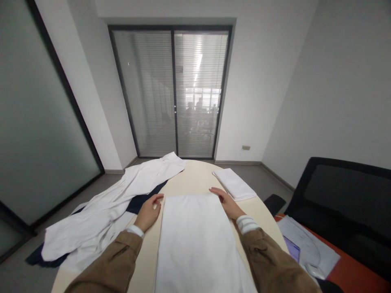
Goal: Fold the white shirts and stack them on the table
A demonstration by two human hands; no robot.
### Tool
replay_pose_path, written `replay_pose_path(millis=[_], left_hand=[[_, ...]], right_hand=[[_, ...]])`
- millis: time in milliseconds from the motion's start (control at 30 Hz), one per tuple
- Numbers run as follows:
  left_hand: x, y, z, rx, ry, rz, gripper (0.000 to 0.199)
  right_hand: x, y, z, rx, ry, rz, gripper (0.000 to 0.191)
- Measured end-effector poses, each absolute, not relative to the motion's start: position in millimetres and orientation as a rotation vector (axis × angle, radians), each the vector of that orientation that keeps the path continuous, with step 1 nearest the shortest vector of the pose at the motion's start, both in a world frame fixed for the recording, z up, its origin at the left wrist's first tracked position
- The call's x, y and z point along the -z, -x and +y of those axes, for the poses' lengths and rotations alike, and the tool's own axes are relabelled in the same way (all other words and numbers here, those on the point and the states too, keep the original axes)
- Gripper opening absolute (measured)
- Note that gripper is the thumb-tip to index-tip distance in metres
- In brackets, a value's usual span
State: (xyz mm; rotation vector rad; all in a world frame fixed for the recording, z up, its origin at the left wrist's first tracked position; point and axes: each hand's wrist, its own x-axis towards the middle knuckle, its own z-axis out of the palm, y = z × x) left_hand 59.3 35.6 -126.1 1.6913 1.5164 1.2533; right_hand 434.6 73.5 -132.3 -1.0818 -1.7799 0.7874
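A flat white cloth [195,240] lies lengthwise on the cream oval table [195,175], running toward me. My left hand [148,212] rests at its far left corner, with the fingertips at or barely touching the edge. My right hand [226,203] lies by the far right corner in the same way, and neither hand grips the cloth. Beyond my right hand sits a folded white cloth [233,184]. Left of my left hand, a rumpled white garment [113,207] lies over a dark navy garment [143,203], both hanging off the table's left side.
To the right stand a black mesh office chair [342,191] and an orange desk [357,276] holding papers [308,244], a tablet [291,249] and a white computer mouse [314,270]. A glass door with blinds [171,93] stands ahead, and a frosted glass panel [39,122] stands left.
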Motion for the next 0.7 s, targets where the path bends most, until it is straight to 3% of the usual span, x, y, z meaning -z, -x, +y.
replay_pose_path(millis=[100,267,467,567,700], left_hand=[[134,-62,44,-1.179,-1.924,1.51,0.055],[129,-69,47,-1.15,-1.925,1.465,0.035],[111,-76,41,-1.312,-1.787,1.339,0.033],[112,-76,42,-1.355,-1.677,1.31,0.033],[116,-75,45,-1.357,-1.517,1.263,0.04]], right_hand=[[130,-432,73,-0.925,1.048,-1.83,0.051],[115,-425,68,-0.957,1.046,-1.859,0.045],[108,-419,74,-1.01,0.997,-1.728,0.026],[108,-419,74,-1.086,0.961,-1.65,0.029],[107,-420,72,-1.237,0.893,-1.643,0.048]])
